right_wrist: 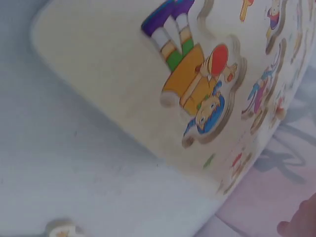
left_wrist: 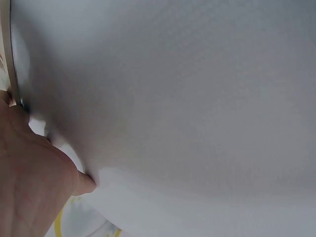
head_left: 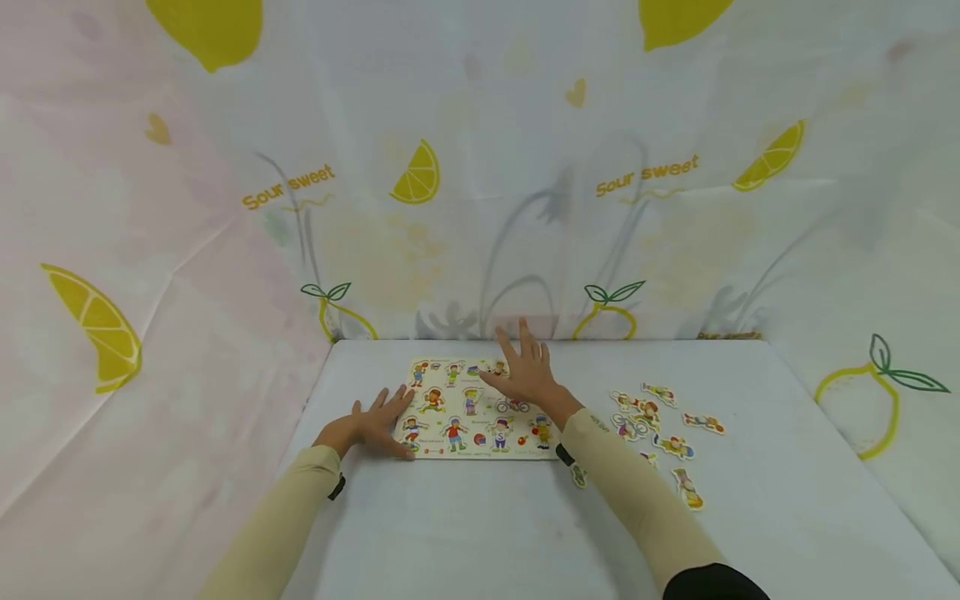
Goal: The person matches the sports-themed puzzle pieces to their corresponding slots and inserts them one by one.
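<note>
A cream puzzle board (head_left: 480, 455) printed with children doing sports lies flat on the white table. My left hand (head_left: 375, 427) is at its left edge, fingers spread and touching it; the left wrist view shows the palm side of this hand (left_wrist: 34, 173) beside the board's edge (left_wrist: 10, 59). Over the upper right of the board hovers my right hand (head_left: 528, 375), with fingers spread and nothing held. In the right wrist view the board (right_wrist: 98, 74) shows cut-out recesses around its figures, and a bit of my right hand (right_wrist: 302, 219) appears in the corner.
Several loose puzzle pieces (head_left: 672, 447) shaped like figures are scattered right of the board. One small piece (head_left: 578, 476) lies by its lower right corner, near my right forearm. A lemon-printed cloth (head_left: 480, 167) hangs behind the table (head_left: 480, 533).
</note>
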A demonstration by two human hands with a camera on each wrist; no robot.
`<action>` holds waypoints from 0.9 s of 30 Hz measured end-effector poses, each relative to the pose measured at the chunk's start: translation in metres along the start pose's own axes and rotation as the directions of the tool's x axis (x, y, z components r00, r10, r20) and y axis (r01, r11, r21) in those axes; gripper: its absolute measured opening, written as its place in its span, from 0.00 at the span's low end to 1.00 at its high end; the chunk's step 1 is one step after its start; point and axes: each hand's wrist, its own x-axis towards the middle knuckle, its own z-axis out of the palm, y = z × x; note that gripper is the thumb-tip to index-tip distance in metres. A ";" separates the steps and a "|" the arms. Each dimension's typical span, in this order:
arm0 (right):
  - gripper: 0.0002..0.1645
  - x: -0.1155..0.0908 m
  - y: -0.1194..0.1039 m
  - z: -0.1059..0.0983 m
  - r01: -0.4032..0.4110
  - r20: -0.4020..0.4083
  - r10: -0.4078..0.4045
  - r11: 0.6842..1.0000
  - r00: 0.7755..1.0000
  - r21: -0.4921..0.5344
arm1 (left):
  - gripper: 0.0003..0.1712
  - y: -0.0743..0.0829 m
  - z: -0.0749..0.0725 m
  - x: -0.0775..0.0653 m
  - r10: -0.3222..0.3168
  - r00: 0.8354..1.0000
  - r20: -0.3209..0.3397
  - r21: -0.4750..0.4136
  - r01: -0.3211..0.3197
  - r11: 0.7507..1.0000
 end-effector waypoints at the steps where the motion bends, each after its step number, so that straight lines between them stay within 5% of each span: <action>1: 0.56 0.000 0.000 -0.001 0.005 -0.002 -0.005 1.000 1.000 -0.022 | 0.74 0.000 -0.001 0.001 -0.004 1.000 -0.003 0.001 0.004 1.000; 8: 0.56 -0.009 0.005 -0.004 0.052 0.019 -0.050 0.992 0.999 -0.116 | 0.76 0.004 -0.003 0.003 -0.022 1.000 0.006 0.072 0.021 0.997; 15: 0.55 -0.016 0.013 -0.012 0.075 0.010 -0.074 0.985 0.997 -0.157 | 0.78 0.004 -0.009 0.002 0.046 0.998 -0.048 0.166 -0.038 0.985; 27: 0.57 -0.041 0.017 -0.028 0.178 0.039 -0.174 0.959 0.984 -0.219 | 0.78 -0.001 0.000 0.009 0.042 0.999 -0.009 0.111 -0.041 0.993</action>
